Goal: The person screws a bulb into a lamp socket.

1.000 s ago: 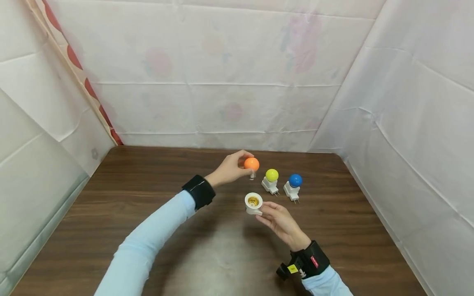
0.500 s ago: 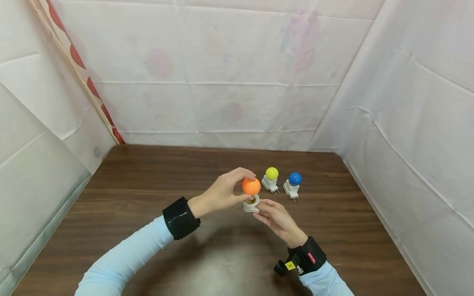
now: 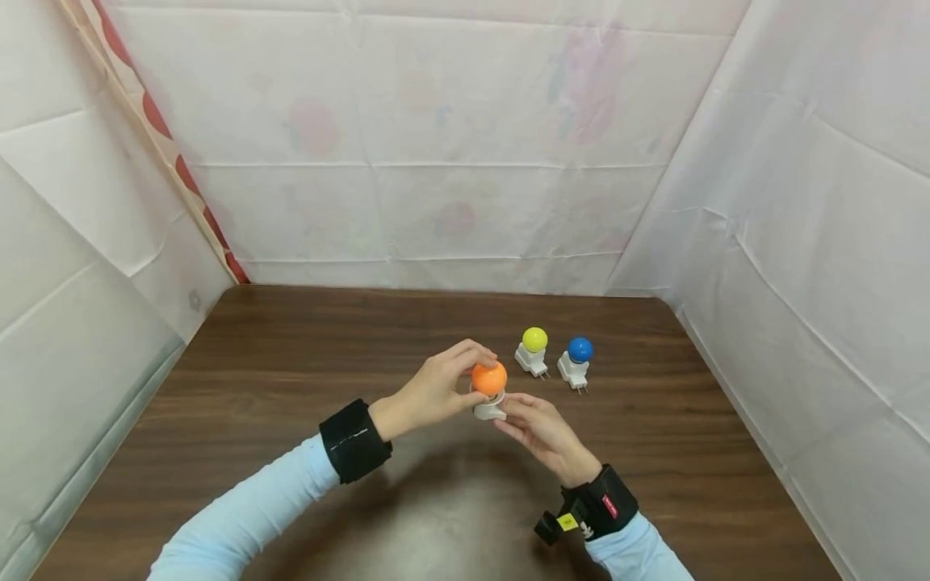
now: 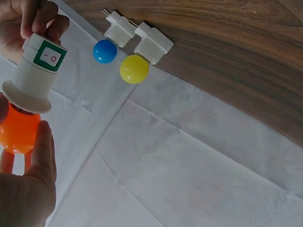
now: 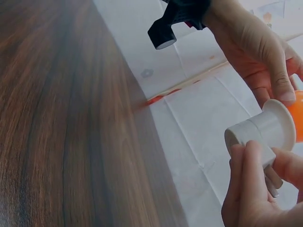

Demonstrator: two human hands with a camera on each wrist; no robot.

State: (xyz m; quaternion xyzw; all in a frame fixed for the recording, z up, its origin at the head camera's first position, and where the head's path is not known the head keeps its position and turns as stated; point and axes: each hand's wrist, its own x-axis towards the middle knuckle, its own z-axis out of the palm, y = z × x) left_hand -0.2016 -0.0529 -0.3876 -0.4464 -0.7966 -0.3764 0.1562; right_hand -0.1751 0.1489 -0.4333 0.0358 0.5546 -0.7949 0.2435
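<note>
Status: two assemblies are complete and a third is in hand. The yellow bulb (image 3: 534, 339) and the blue bulb (image 3: 580, 349) each sit in a white plug-in socket and lie on the wooden table (image 3: 291, 347), side by side just right of frame centre in the head view; in the left wrist view they appear at top centre, touching or nearly so. The orange bulb (image 3: 489, 378) is at frame centre in the head view, held above the table by the left hand (image 3: 436, 391), whose thumb and fingers are curled round the globe and pinch it. Directly beneath it is the white socket (image 3: 489, 408), pinched at its lower body by the thumb and fingertips of the right hand (image 3: 541, 432); the remaining fingers of that hand lie loosely extended. In the left wrist view, at the left edge of the frame, the orange globe meets the flared mouth of the socket with no metal base visible, so the bulb appears entered into the socket; how far it is threaded cannot be told. The socket body shows a green-framed switch (image 4: 49, 57). Judged remaining: seat the orange bulb fully, then place the assembly on the table beside the other two
</note>
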